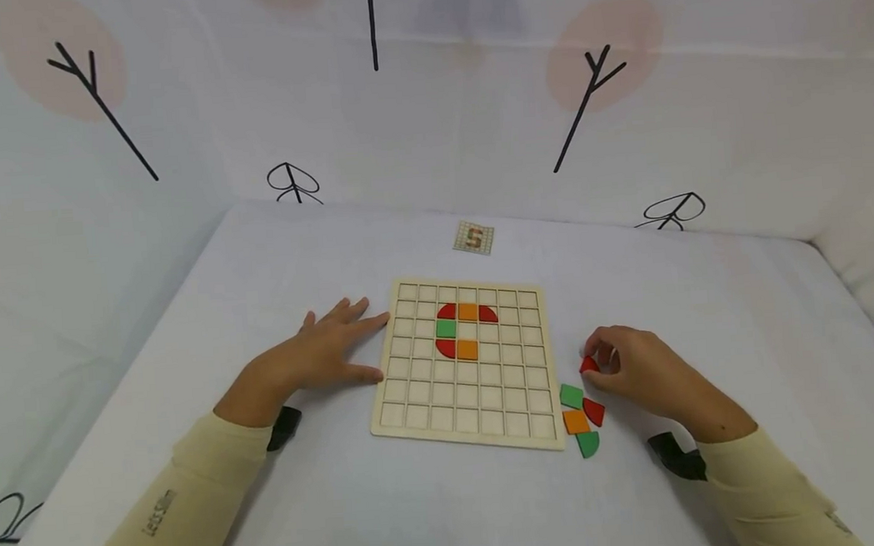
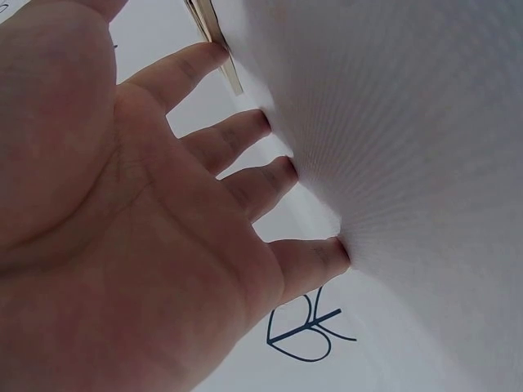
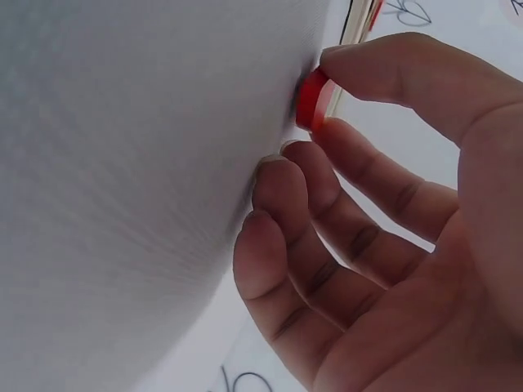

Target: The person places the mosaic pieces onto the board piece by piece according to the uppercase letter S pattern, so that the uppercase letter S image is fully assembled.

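A square wooden grid board [image 1: 425, 395] lies mid-table, with red, orange and green tiles set in its upper cells. My left hand [image 1: 325, 347] is spread at the board's left edge, index finger and thumb touching the rim; in the left wrist view its fingertips [image 2: 282, 170] rest on the cloth. To the right of the board, my right hand [image 1: 634, 369] pinches a red quarter-round tile [image 1: 589, 365] between thumb and index finger. The right wrist view shows this red tile [image 3: 310, 100] at the tabletop, the other fingers curled beside it.
Loose tiles lie by the board's lower right corner: a green square [image 1: 571, 396], a red quarter-round [image 1: 594, 412], an orange square [image 1: 576, 421] and a green quarter-round [image 1: 588, 444]. A small pattern card [image 1: 474, 237] lies behind the board. Patterned white cloth [image 1: 459, 138] rises behind the table.
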Motion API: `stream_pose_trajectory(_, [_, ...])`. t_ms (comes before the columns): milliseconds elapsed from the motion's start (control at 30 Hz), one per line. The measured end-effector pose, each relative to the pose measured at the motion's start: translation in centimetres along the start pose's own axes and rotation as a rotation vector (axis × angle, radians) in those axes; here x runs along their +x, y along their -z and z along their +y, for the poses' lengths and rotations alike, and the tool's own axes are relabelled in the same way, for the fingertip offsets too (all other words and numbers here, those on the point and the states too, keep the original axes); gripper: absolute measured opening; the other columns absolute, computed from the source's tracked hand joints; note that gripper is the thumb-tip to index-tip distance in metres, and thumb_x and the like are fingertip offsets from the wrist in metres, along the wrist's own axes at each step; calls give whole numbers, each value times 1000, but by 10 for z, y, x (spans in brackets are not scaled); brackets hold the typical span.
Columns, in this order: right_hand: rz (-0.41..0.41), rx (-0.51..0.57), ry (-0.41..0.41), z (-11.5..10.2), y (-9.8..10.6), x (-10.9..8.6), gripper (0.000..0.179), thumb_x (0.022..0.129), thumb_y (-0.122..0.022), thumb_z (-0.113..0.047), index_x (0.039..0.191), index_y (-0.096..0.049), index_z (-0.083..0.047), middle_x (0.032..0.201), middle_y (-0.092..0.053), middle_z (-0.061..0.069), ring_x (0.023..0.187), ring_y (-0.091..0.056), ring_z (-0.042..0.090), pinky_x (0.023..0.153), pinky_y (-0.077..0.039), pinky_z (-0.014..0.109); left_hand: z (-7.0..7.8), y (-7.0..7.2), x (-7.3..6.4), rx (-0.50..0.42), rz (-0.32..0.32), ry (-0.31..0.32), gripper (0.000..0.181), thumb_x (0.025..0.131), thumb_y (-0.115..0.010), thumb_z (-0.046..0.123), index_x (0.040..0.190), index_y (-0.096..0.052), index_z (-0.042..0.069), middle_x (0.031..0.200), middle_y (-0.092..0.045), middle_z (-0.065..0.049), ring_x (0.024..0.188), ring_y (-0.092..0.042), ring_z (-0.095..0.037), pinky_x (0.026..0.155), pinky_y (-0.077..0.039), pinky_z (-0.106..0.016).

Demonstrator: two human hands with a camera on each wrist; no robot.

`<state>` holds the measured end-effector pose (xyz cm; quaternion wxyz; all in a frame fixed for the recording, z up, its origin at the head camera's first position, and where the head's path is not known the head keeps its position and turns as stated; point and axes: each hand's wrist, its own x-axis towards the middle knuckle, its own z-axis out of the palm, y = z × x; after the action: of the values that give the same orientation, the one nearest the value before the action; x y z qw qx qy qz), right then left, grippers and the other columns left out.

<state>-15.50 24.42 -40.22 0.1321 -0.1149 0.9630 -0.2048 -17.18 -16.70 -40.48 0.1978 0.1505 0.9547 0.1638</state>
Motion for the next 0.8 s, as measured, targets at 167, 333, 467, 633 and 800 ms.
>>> stream_pose_trajectory(167, [35,-14,23,-7,5,-3,21,84,-78,-17,100,-66,-9,86,-63,2,80,-56,18,64,-50,27,0,-1,1,3,3,-10,89,84,-78,48,158,-31,29,169,-13,-9,157,-3,-36,120,-2,-69])
stream_pose_trajectory(333, [43,-11,30,-20,8,-2,24,85,-78,-18,103,-66,-8,92,-65,3,83,-57,19,63,-52,25,-1,-1,1,14,7,-17,89,84,-78,48,158,-31,28,169,-13,-9,157,-3,-36,120,-2,-70])
stream_pose_trajectory(467, [39,-24,43,-33,11,1,27,85,-78,-18,107,-66,-8,96,-66,3,86,-58,19,66,-53,26,0,-1,0,14,7,-17,89,84,-78,47,158,-32,28,169,-14,-10,157,-4,-37,120,-3,-70])
stream_pose_trajectory(633, [64,-39,92,-48,13,4,28,86,-77,-16,109,-66,-8,99,-66,4,87,-58,19,68,-54,27,1,0,-1,12,7,-12,89,84,-78,46,158,-32,28,169,-14,-10,157,-4,-37,120,-3,-70])
stream_pose_trajectory(800, [90,-50,132,-60,11,7,26,87,-76,-18,109,-65,-10,99,-65,2,86,-58,18,67,-52,26,1,0,-2,13,7,-13,89,84,-78,46,158,-32,28,169,-14,-10,157,-4,-37,119,-4,-70])
